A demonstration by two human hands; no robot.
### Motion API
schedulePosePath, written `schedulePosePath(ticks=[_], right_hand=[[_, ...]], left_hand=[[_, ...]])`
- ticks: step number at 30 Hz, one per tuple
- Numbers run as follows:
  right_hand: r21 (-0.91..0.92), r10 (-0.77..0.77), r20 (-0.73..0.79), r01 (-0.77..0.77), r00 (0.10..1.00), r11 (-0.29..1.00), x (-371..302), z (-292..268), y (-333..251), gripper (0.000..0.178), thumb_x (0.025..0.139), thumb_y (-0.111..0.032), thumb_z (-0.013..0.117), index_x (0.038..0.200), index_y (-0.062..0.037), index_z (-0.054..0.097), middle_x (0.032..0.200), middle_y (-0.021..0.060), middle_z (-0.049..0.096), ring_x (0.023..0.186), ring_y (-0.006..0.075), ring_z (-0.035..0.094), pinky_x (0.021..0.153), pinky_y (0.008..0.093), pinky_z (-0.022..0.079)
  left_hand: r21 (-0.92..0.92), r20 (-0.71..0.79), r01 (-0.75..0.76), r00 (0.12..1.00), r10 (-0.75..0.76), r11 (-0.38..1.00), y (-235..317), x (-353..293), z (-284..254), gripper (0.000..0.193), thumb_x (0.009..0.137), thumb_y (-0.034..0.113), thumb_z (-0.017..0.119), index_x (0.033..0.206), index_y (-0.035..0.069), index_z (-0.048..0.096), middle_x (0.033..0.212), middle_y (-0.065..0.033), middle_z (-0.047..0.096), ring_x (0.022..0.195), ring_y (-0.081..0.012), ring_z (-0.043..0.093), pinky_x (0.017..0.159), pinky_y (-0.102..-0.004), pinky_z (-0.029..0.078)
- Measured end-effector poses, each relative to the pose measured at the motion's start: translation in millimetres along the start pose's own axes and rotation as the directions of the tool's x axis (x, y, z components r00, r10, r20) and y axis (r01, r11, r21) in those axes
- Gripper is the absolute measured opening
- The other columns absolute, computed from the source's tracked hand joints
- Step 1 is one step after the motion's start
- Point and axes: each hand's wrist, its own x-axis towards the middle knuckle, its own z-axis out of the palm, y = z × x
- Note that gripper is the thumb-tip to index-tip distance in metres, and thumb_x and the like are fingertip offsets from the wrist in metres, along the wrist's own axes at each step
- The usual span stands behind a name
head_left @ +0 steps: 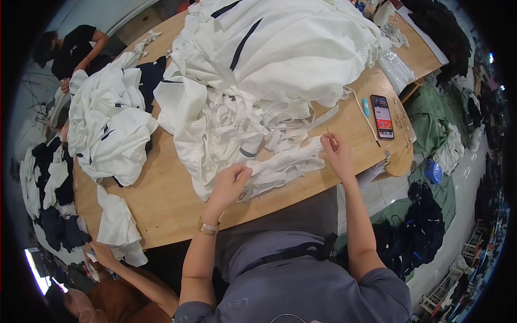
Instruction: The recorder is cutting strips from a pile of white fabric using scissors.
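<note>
Left fingers (242, 171) and right fingers (330, 142), pinched nearly together, hold a white cloth strip (291, 161) between them, apparently keeping it spread.

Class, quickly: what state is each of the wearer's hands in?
Left hand: closed, pinching white fabric.
Right hand: closed, apparently pinching white fabric near its right end.

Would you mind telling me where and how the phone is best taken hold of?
Probably by both long edges near the middle, from above, with the nearer right hand: the phone lies flat, screen up, and the teal item sits close to its left edge.
</note>
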Motion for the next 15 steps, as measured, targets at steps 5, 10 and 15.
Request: schedulePosePath(ticks=[5,10,15], right_hand=[[0.435,0.317,0.391,-0.477,0.864,0.764,-60,30,-37,0.043,0.092,-0.039,0.036,0.079,-0.0047,0.056,0.048,-0.0048,0.034,0.040,0.0042,0.029,0.037,0.0205,0.023],[0.332,0.274,0.785,-0.752,0.555,0.570,-97,70,-54,0.041,0.092,-0.041,0.035,0.080,-0.0051,0.050,0.046,-0.0051,0.030,0.033,0.0041,0.024,0.031,0.0194,0.020],[0.398,0.270,0.820,-0.841,0.505,0.367,-95,86,-62,0.039,0.092,-0.041,0.035,0.079,-0.0059,0.048,0.045,-0.0041,0.030,0.031,0.0043,0.023,0.030,0.0186,0.019]], left_hand=[[-0.058,-0.139,-0.006,0.990,-0.002,0.998,-7,-9,7,0.025,0.086,0.023,0.052,0.081,-0.001,0.057,0.055,-0.0022,0.047,0.051,-0.0072,0.039,0.048,-0.0232,0.032],[-0.201,-0.101,0.054,0.992,-0.075,0.978,1,-13,11,0.021,0.086,0.020,0.053,0.082,0.000,0.056,0.057,0.0011,0.045,0.055,-0.0047,0.038,0.049,-0.0215,0.031],[-0.296,-0.101,0.055,0.991,-0.089,0.954,-4,-15,17,0.019,0.086,0.019,0.053,0.083,0.000,0.056,0.060,0.0033,0.046,0.057,-0.0035,0.038,0.050,-0.0208,0.032]])
